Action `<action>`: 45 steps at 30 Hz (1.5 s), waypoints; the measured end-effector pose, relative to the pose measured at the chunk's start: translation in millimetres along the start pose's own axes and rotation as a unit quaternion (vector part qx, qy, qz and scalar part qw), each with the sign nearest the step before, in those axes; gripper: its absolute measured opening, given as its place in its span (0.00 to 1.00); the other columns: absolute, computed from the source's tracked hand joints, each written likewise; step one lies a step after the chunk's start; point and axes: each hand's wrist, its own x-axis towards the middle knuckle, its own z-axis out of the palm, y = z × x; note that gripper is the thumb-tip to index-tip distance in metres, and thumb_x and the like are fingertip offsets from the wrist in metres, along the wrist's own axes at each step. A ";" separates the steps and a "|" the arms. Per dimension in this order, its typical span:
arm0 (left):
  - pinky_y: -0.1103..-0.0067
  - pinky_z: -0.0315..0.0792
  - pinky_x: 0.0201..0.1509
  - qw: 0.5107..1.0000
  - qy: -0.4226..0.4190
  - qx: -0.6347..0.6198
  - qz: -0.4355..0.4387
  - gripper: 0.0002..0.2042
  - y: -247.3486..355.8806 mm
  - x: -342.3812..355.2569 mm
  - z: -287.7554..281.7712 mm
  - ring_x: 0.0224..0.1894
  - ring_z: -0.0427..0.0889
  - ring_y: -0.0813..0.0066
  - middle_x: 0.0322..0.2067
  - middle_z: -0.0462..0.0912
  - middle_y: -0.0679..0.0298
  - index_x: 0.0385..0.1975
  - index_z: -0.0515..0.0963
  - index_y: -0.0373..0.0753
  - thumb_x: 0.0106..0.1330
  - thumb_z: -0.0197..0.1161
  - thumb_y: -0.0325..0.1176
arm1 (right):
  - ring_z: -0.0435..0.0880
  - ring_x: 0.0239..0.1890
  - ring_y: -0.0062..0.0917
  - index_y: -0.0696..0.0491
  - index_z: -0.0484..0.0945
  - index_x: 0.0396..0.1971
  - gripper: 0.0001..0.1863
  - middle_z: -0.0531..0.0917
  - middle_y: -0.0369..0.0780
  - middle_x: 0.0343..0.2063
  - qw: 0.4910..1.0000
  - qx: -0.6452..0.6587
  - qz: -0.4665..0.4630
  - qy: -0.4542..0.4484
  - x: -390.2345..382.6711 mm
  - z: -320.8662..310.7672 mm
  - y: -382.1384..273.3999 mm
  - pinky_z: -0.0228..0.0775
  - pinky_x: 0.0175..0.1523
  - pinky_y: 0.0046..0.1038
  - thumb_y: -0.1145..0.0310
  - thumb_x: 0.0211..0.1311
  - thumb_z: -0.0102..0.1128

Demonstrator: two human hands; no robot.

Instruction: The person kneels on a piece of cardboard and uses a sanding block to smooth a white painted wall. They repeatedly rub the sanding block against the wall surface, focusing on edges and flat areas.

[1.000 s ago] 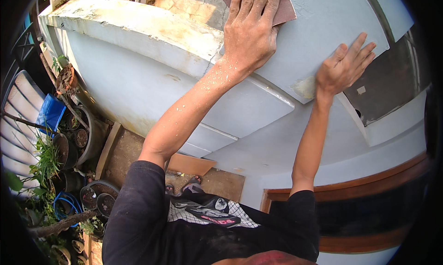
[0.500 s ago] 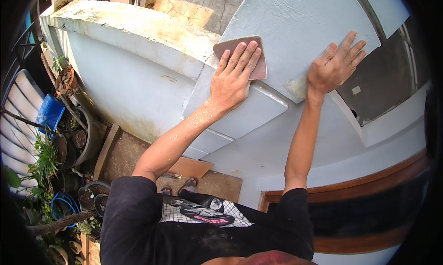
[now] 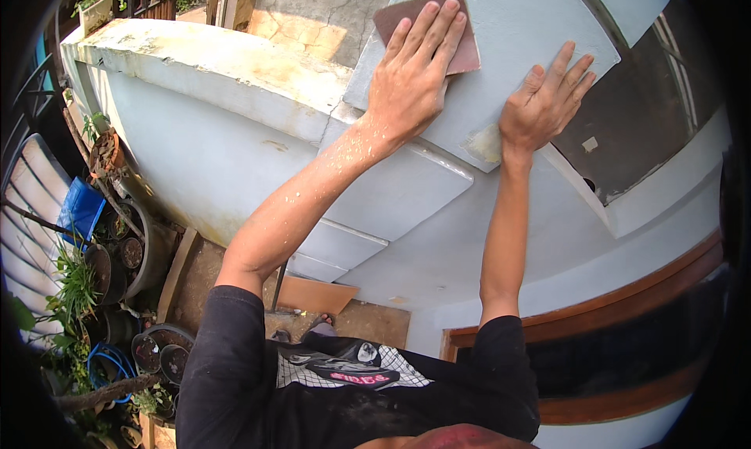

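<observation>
Head view shows left hand (image 3: 407, 93) flat on sandpaper (image 3: 467, 52), right hand (image 3: 540, 109) splayed against wall (image 3: 532, 23).

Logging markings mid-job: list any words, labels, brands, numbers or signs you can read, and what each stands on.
Black shirt: pink lettering within its grey and white print; I don't copy out wording.
Reddish-brown abrasive sheet under the left hand: no lettering visible.
Small pale square on the dark surface: too small to tell.
Pale wall: none seen.
</observation>
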 end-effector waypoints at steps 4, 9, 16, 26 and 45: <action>0.62 0.52 0.81 1.000 0.008 -0.014 0.016 0.32 10.0 21.3 5.9 0.80 0.54 0.64 0.78 0.58 0.63 0.75 0.63 0.40 0.69 0.55 0.27 | 0.53 0.79 0.51 0.44 0.63 0.76 0.29 0.58 0.48 0.78 1.000 0.006 -0.001 -0.003 -0.8 3.0 -3.4 0.47 0.80 0.50 0.55 0.80 0.41; 0.64 0.52 0.82 0.995 -0.068 0.054 0.046 0.34 9.2 -63.2 19.1 0.81 0.54 0.68 0.78 0.58 0.66 0.76 0.64 0.43 0.66 0.59 0.27 | 0.52 0.79 0.52 0.45 0.64 0.76 0.28 0.58 0.48 0.78 1.000 0.012 -0.019 0.002 -0.1 1.4 1.6 0.47 0.80 0.49 0.56 0.81 0.41; 0.64 0.55 0.81 0.999 -0.020 -0.033 0.008 0.32 22.6 -8.8 14.9 0.79 0.59 0.66 0.76 0.64 0.67 0.73 0.69 0.47 0.65 0.61 0.28 | 0.51 0.80 0.52 0.45 0.64 0.76 0.28 0.59 0.48 0.78 0.999 0.032 -0.022 -0.006 1.1 1.6 2.4 0.46 0.80 0.49 0.57 0.81 0.41; 0.64 0.55 0.81 0.994 0.083 -0.065 -0.031 0.32 11.8 25.6 3.9 0.78 0.61 0.69 0.76 0.64 0.70 0.73 0.70 0.52 0.66 0.60 0.25 | 0.53 0.79 0.54 0.45 0.65 0.75 0.29 0.59 0.48 0.78 1.000 0.011 -0.025 -0.010 -7.8 3.5 8.0 0.52 0.76 0.53 0.58 0.78 0.44; 0.60 0.54 0.80 0.996 0.085 -0.022 0.013 0.34 -11.5 59.5 -8.7 0.79 0.57 0.59 0.76 0.62 0.60 0.76 0.63 0.43 0.67 0.57 0.23 | 0.54 0.79 0.52 0.42 0.64 0.77 0.31 0.59 0.45 0.78 1.000 0.004 -0.016 -0.010 -4.2 1.3 4.1 0.55 0.75 0.54 0.61 0.75 0.50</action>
